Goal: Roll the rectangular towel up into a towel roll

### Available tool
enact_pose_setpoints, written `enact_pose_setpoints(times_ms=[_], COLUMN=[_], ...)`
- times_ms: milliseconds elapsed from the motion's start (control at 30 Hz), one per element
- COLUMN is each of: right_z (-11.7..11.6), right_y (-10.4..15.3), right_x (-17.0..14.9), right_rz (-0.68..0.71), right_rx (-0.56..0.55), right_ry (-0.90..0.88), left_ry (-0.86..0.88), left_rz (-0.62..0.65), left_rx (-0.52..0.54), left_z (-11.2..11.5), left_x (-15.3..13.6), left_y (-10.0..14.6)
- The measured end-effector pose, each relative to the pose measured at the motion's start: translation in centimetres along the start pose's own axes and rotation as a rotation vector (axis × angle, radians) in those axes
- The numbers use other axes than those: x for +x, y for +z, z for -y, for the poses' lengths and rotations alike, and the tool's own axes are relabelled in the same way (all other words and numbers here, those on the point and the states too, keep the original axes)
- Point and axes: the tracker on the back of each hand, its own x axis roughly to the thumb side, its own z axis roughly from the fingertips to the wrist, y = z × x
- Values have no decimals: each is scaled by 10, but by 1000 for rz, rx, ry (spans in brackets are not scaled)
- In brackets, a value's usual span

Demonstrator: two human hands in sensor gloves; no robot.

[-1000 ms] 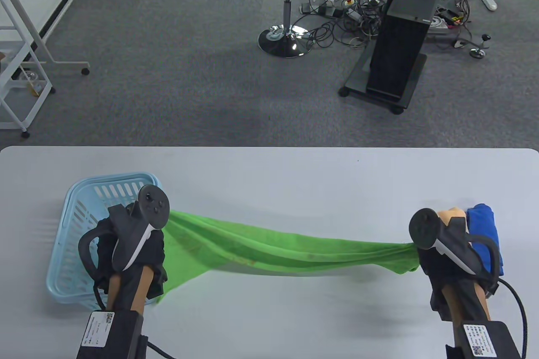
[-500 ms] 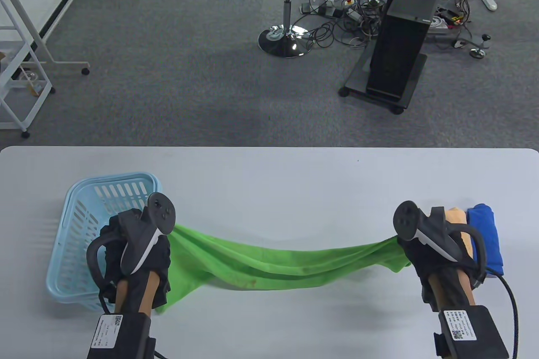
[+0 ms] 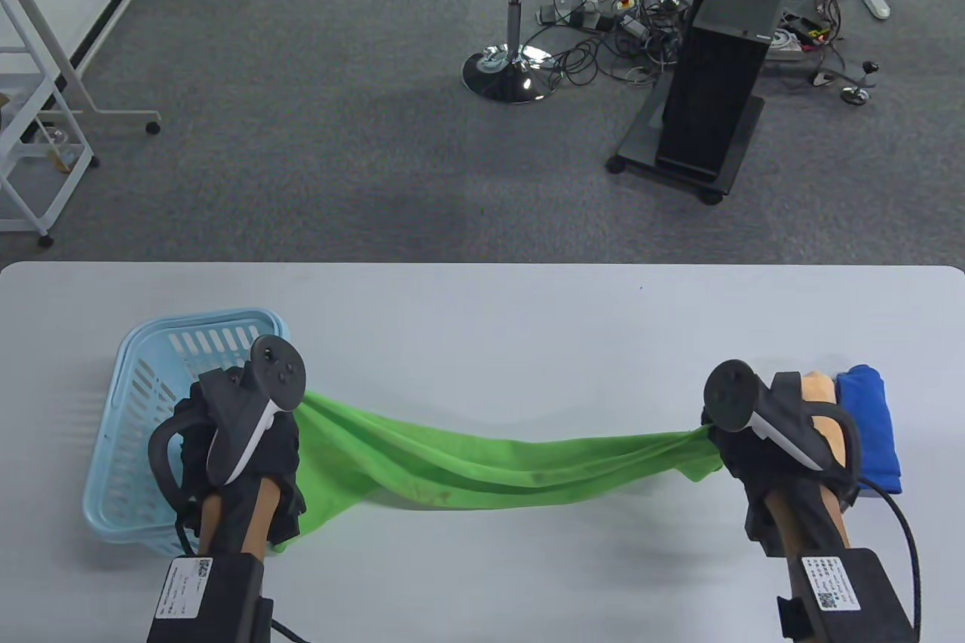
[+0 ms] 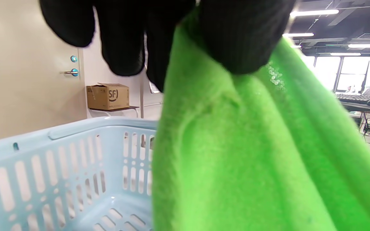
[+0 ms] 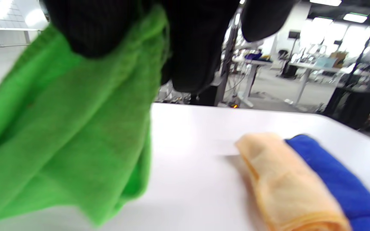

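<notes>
Fingers [image 4: 236,35] of left hand [image 3: 241,439] and right hand [image 3: 761,439] pinched on opposite ends of green towel [image 3: 490,458], stretched sagging above table [image 3: 490,311], between blue basket [image 3: 136,387] and finished rolls [image 3: 867,421]. Compared with a second ago: right hand drawn inward, sag deeper, tension eased. Probable meaning: laying flat next, rolling not begun.
</notes>
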Motion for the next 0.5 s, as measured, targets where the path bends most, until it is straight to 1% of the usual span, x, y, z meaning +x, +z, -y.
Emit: enact_pose_setpoints(times_ms=[100, 133, 167, 200, 267, 333, 367, 400, 433, 500], right_z=[5, 7, 10, 11, 11, 9, 8, 8, 8, 9], right_y=[2, 3, 5, 5, 7, 8, 9, 11, 13, 15], right_x=[-9, -13, -17, -23, -31, -43, -49, -55, -60, -65], right_rz=[-33, -52, -64, -78, -115, -164, -203, -232, -241, -271], right_rx=[8, -7, -60, -78, -68, -89, -107, -154, -181, -173], right_ry=[18, 18, 13, 3, 40, 100, 125, 143, 140, 92], left_ry=[-5, -12, -19, -32, -72, -85, -84, -91, -82, -61], left_rz=[1, -10, -27, -50, -88, -125, -144, -166, -170, -186], left_rx=[3, 8, 19, 33, 46, 50, 51, 59, 73, 75], left_z=[-2, -4, -5, -6, -6, -6, -6, -5, -5, -3], left_x=[0, 0, -2, -4, -13, -24, -30, -37, -45, -55], left_y=[1, 1, 1, 0, -2, -4, -5, -7, -8, -11])
